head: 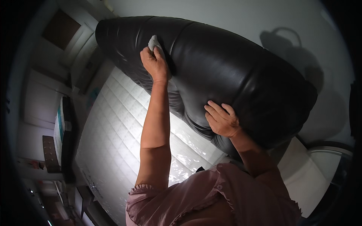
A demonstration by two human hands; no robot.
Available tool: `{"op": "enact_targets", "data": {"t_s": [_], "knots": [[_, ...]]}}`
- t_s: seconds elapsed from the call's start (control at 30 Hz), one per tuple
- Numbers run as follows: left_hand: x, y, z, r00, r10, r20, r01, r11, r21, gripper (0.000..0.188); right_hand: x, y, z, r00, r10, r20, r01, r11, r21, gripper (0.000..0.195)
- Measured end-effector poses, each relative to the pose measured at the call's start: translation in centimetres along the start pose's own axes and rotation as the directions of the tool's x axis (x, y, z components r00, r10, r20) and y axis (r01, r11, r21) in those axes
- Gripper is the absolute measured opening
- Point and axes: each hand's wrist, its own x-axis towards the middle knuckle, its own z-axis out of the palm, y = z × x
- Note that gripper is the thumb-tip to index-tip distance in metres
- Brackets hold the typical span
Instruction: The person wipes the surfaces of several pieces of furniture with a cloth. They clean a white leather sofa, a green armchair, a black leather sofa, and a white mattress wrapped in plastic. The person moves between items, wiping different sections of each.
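A large black leather-look padded piece, perhaps a headboard or sofa back, stretches across the view with seams running over its bulging surface. My left hand grips a crumpled whitish cloth against its upper left part, beside a seam. Lower down and to the right, my right hand lies on the black upholstery with its fingers spread slightly, holding nothing. The part of the cloth inside my left fist is hidden.
Below the upholstery lies a white quilted mattress under shiny clear plastic. A pale wall rises behind. Another bed with a mattress and tufted brown headboard is at the left. A white panel is at lower right.
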Motion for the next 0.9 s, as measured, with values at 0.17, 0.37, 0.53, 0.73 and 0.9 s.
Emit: {"op": "enact_targets", "data": {"t_s": [0.17, 0.37, 0.53, 0.73, 0.9], "knots": [[8.3, -1.3, 2.7, 0.983, 0.182, -0.030, -0.176, 0.974, 0.145, 0.017, -0.1, 0.2, -0.6, 1.000, -0.008, 0.012, 0.007, 0.995, 0.103, 0.007], [10.9, 4.8, 6.5, 0.759, 0.003, 0.651, -0.230, 0.937, 0.263, 0.034, -1.4, 0.6, 0.3, 0.998, -0.065, 0.010, 0.064, 0.996, 0.068, 0.011], [7.0, 13.7, 8.3, 0.452, 0.256, 0.854, -0.357, 0.930, -0.090, 0.032, -1.6, 0.8, 0.3, 0.997, -0.072, 0.017, 0.071, 0.995, 0.072, 0.011], [0.2, 22.3, 6.5, 0.321, 0.432, 0.843, -0.371, 0.876, -0.307, 0.029, -2.1, 0.5, 0.7, 0.982, -0.159, 0.105, 0.173, 0.974, -0.148, 0.018], [-5.3, 28.0, 3.4, 0.296, 0.678, 0.672, -0.417, 0.725, -0.548, 0.024, -2.9, 1.0, 2.0, 0.687, -0.315, 0.655, 0.336, -0.662, -0.670, 0.044]]}}
